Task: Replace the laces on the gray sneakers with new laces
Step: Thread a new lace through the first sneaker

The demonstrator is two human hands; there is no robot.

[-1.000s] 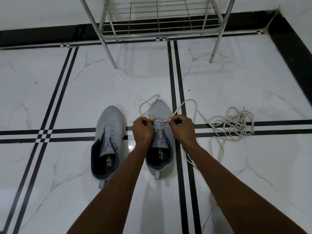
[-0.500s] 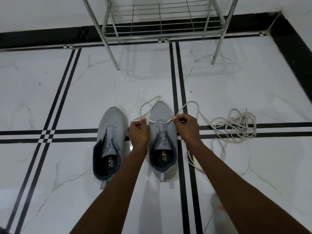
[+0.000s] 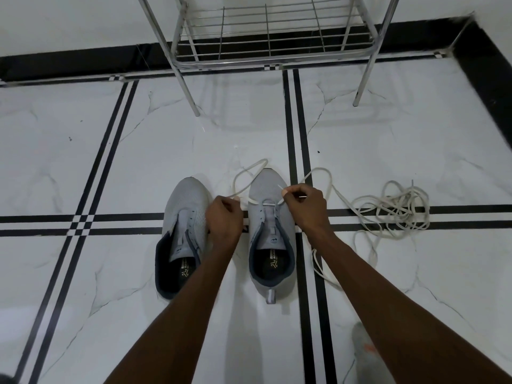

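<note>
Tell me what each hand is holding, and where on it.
Both pinch the white lace: left hand on the strand left of the right sneaker, right hand near its tipped end.

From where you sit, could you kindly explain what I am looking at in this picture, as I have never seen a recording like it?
There is no machine here: a person wears a camera on the head, so the one view looks down along both forearms to the floor. Two gray sneakers stand side by side. The left sneaker has no lace. On the right sneaker a white lace crosses the eyelets nearest the toe. The left hand pinches one end of it and the right hand pinches the other. A loose pile of laces lies to the right, and a metal rack stands by the wall.
</note>
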